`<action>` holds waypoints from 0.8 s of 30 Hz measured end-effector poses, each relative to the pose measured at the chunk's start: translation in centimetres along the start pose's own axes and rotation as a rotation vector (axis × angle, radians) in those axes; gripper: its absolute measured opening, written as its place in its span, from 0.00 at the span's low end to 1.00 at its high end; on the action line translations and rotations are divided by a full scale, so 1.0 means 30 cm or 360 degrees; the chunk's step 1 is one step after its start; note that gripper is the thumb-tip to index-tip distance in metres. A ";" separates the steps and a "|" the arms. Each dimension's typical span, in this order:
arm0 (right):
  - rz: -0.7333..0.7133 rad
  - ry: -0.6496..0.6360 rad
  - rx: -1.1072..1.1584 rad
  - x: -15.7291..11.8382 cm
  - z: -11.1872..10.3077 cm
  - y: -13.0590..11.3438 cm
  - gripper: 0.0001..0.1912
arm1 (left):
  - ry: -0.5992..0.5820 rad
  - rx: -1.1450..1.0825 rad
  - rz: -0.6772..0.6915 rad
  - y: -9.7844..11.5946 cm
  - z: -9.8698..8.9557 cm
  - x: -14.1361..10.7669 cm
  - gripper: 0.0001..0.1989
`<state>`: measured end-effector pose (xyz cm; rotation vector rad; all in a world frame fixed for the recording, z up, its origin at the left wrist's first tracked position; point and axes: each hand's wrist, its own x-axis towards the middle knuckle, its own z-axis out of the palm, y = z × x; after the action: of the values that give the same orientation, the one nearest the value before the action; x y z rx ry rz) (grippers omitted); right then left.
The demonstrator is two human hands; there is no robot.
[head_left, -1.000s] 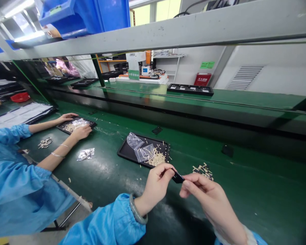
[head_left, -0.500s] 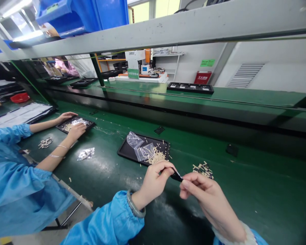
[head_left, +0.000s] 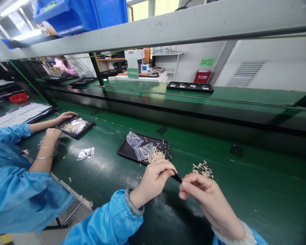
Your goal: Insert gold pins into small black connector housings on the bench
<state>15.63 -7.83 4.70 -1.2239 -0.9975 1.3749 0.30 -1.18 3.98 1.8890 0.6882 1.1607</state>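
Note:
Between my two hands is a small thin black piece (head_left: 177,177). My left hand (head_left: 154,180) pinches its left end between thumb and fingers. At its right end, the thumb and fingertips of my right hand (head_left: 206,195) are closed on it. Just behind my left hand lies a black tray (head_left: 127,150) with clear plastic bags (head_left: 146,151) and a heap of small beige pieces (head_left: 156,155). A pile of mixed beige and black pieces (head_left: 203,169) rests on the green table behind my right hand.
A co-worker's hands (head_left: 53,132) are at the left, one at another black tray (head_left: 76,134). A small clear bag (head_left: 86,153) lies between the trays. Flat black pieces (head_left: 162,130) lie farther back. A grey beam (head_left: 158,29) crosses above the table.
The co-worker's nearer hand has moved left, off their tray towards the small pile beside it. My hands have barely moved; the black piece between them has turned slightly.

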 end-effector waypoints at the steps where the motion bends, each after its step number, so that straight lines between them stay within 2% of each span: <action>1: -0.0005 0.0000 -0.0002 0.000 0.000 0.001 0.09 | -0.0006 0.0012 0.0023 0.000 -0.001 0.000 0.09; 10: -0.0014 -0.0010 -0.0028 -0.008 0.007 -0.003 0.10 | -0.0068 0.0110 0.0163 -0.003 -0.016 -0.002 0.10; 15: 0.0092 -0.0123 0.0101 -0.003 0.011 -0.010 0.11 | -0.0121 0.0138 0.0233 -0.005 -0.020 -0.002 0.10; 20: 0.0195 -0.0090 0.0316 0.002 0.011 -0.017 0.15 | 0.0038 0.0033 0.0060 -0.009 -0.005 -0.005 0.08; 22: 0.0195 -0.0085 0.0323 0.000 0.010 -0.015 0.16 | 0.0090 0.0050 0.0057 -0.015 0.001 -0.008 0.08; 24: 0.0192 -0.0080 0.0298 0.001 0.007 -0.009 0.15 | 0.0063 0.0127 0.0140 -0.023 0.003 -0.012 0.08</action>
<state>15.47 -7.74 5.00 -1.1287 -0.8194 1.5632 0.19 -1.12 3.21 1.9849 0.6881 1.2453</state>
